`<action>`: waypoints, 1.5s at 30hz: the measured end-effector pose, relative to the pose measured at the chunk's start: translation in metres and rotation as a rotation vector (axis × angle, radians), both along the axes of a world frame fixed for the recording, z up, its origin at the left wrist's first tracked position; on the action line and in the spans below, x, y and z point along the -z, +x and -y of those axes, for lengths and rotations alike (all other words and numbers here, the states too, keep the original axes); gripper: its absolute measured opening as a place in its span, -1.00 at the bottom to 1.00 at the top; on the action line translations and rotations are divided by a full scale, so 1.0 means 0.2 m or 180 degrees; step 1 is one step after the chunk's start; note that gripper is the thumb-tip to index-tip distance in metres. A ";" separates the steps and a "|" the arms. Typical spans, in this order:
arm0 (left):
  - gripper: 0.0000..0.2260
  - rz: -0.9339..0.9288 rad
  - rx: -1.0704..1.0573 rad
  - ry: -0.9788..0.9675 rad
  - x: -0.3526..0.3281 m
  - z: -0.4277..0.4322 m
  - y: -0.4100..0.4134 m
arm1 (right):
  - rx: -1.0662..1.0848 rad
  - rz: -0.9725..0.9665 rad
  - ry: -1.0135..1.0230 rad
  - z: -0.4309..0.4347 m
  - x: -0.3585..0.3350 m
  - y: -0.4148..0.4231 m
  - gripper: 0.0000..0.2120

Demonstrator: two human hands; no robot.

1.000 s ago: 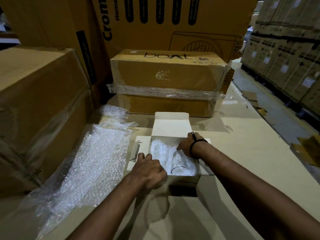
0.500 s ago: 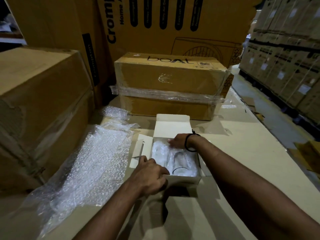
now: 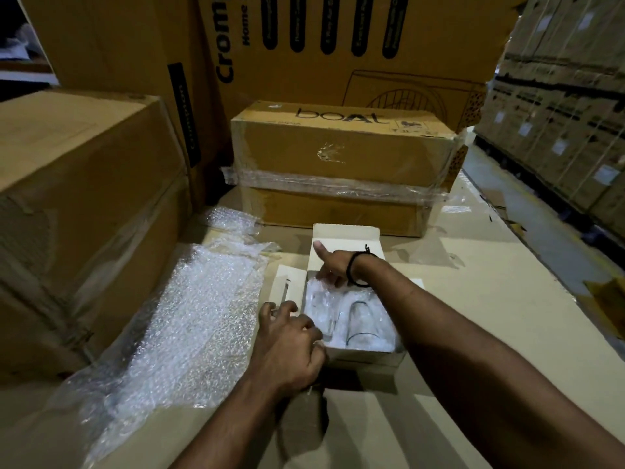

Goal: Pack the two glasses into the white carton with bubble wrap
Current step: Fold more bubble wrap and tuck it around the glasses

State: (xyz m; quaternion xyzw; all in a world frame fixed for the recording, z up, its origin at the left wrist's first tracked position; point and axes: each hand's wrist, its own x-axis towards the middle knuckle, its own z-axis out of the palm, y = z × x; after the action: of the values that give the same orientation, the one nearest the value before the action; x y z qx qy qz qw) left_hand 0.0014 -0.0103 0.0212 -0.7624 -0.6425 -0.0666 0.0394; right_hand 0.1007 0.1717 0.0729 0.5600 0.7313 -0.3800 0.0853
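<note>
Stacked boxes (image 3: 338, 157) ring the tabletop (image 3: 473, 299). The glasses (image 3: 358, 319) sit inside the white carton (image 3: 365, 359), amid bubble wrap (image 3: 319, 294). Your left hand (image 3: 291, 340) grips its near-left corner; your right hand (image 3: 333, 267), fingers (image 3: 318, 248) loose and empty, touches its rear flap (image 3: 348, 236). Next, probably: close flaps gently.

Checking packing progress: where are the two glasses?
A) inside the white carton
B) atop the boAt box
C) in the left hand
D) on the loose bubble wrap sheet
A: the glasses lie inside the white carton, nestled in bubble wrap.
</note>
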 end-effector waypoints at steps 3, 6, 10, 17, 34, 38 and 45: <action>-0.49 -0.0183 -0.0208 -0.0235 -0.01 0.02 0.02 | -0.0007 -0.0051 0.0054 0.01 0.00 -0.02 -0.18; -0.43 -0.0234 -0.0263 -0.0327 -0.02 0.02 0.04 | 0.0017 0.0133 -0.0160 0.06 0.05 -0.06 -0.10; -0.48 -0.0073 -0.0236 -0.0330 -0.03 0.01 0.03 | 0.0130 0.0132 -0.0196 0.09 0.07 -0.07 -0.10; -0.74 0.1442 -0.0093 0.1117 0.16 0.17 -0.15 | -0.0119 -0.0217 0.0575 0.14 -0.02 0.02 -0.17; -0.95 0.1012 -0.2059 0.0366 0.25 0.44 -0.89 | -0.0967 -0.0157 0.1401 1.07 0.61 -0.55 -0.39; -0.97 0.1356 -0.1860 0.1115 0.18 0.47 -0.83 | -0.1088 -0.0215 0.1607 1.04 0.65 -0.53 -0.37; -0.89 0.2038 -0.0980 0.0726 0.27 0.60 -0.69 | 0.1697 -0.2541 0.0228 0.95 0.43 -0.57 -0.57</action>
State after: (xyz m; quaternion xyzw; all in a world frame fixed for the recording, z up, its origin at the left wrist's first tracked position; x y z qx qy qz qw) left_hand -0.1374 -0.1306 -0.0338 -0.5881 -0.7179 -0.3661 -0.0692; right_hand -0.0131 -0.0189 -0.0131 0.5409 0.5505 -0.5484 -0.3218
